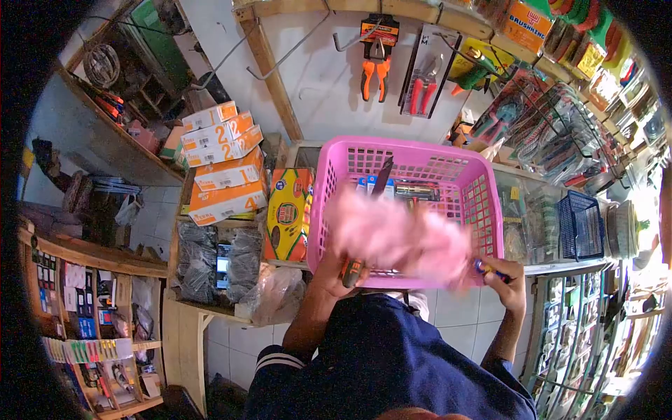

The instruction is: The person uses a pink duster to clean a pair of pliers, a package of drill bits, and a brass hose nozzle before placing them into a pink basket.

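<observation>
A pink plastic basket (493,210) stands in front of me, with blue packs (365,183) and a metallic cylinder-shaped item (417,191) in it. A pink cloth (392,234), smeared by motion, spans the space between my hands over the basket's near side. My left hand (330,276), at the near left corner, is closed on a tool with a dark and orange handle (352,271). A dark blade-like piece (383,176) rises beyond the cloth, in line with that handle. At the near right corner my right hand (509,283) is closed around a blue and yellow handle (490,269).
Orange and white boxes (227,171) are stacked left of the basket, beside a yellow and red box (289,213). Pliers (376,70) and pruning shears (423,84) hang on the wall behind. A dark blue basket (581,224) sits on the glass counter at right.
</observation>
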Motion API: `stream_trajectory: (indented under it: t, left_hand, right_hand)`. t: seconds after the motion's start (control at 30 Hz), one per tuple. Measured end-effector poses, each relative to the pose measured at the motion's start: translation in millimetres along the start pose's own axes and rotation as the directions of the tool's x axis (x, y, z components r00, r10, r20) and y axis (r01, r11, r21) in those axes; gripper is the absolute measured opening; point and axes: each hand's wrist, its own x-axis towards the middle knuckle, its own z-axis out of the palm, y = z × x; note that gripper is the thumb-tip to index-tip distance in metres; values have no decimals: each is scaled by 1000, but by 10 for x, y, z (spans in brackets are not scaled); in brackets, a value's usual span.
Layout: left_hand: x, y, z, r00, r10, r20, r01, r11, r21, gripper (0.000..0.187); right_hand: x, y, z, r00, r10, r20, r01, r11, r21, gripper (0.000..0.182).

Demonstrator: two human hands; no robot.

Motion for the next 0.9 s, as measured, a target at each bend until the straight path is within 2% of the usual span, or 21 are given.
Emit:
stream_trajectory:
  t: [0.03, 0.07, 0.1, 0.13, 0.17, 0.2, 0.23, 0.27, 0.3, 0.37, 0.4, 0.43, 0.5, 0.53, 0.57, 0.67, 0.8, 0.83, 0.87, 0.9]
  left_hand:
    - [-45, 19, -240, 970, -48, 239, 49, 999, 2, 44]
    - [15, -12, -263, 942, -47, 333, 70, 996, -57, 44]
    - [137, -109, -530, 940, 202, 275, -280, 918, 280, 44]
    - [304, -238, -961, 845, 438, 307, -531, 619, 579, 43]
    - [245, -144, -568, 935, 346, 76, -336, 798, 501, 42]
    - [186, -49, -168, 959, 219, -178, -162, 944, 288, 40]
    - [126, 44, 232, 912, 85, -401, -80, 996, 29, 39]
    - [-51, -45, -49, 973, 113, 202, -126, 991, 51, 36]
    - [43, 9, -145, 931, -5, 364, 11, 1000, -13, 34]
    - [-23, -134, -535, 978, 198, 62, -197, 980, -18, 34]
    - [63, -105, -233, 952, 236, -193, -232, 972, 43, 33]
    - [148, -77, 70, 862, 258, -436, -232, 966, 114, 32]
    - [129, -5, 346, 930, 152, -335, -162, 987, -1, 34]
    - [-68, -42, -71, 982, 120, 149, -93, 979, -181, 38]
    - [-45, -34, -19, 992, 114, 55, -103, 979, -175, 36]
    - [-100, -32, -152, 989, 106, 106, -93, 988, -126, 34]
    - [-57, -40, 43, 988, 118, 96, -98, 977, -191, 32]
    - [-78, -53, -23, 988, 135, 68, -121, 976, -182, 34]
    - [12, -69, -254, 981, 135, -142, -137, 991, -4, 34]
    - [197, -114, -648, 925, 165, -341, -111, 979, 172, 34]
  right_hand:
    - [-8, 0, -12, 999, 29, -28, -30, 999, -30, 36]
    - [-16, -10, -23, 997, 55, -58, -59, 996, -60, 36]
    - [-13, -86, 26, 999, 46, -23, -46, 999, 1, 36]
    - [-16, -72, 3, 1000, 24, 8, -24, 1000, 9, 36]
    - [-21, -41, -37, 999, 0, 38, -1, 1000, 16, 36]
    - [-21, -17, -56, 997, -23, 71, 21, 999, 25, 36]
    - [-16, 5, -48, 1000, -15, 6, 15, 1000, 0, 36]
    - [-21, 30, -34, 998, -5, -58, 3, 1000, -24, 36]
    - [-25, 41, -24, 992, 3, -123, -9, 999, -46, 36]
    - [-7, 22, -2, 998, -56, 17, 57, 997, -57, 37]
    - [2, 15, 3, 993, -85, 86, 91, 994, -60, 37]
    - [-3, 72, 2, 992, -108, 67, 110, 994, -21, 37]
    - [16, 9, -17, 998, -44, -44, 42, 998, -56, 37]
    - [30, -17, -20, 995, -11, -98, 4, 998, -70, 37]
    - [56, -25, -11, 993, -31, -116, 22, 996, -85, 38]
    - [17, 72, -17, 998, -69, 12, 69, 998, -13, 38]
    - [34, 67, -32, 993, 14, -116, -19, 999, -44, 39]
    - [28, 75, -32, 998, 23, -65, -22, 1000, 11, 39]
    - [35, 74, -26, 999, -32, -26, 32, 999, 8, 39]
    - [42, 70, -24, 996, -86, 11, 86, 996, 5, 39]
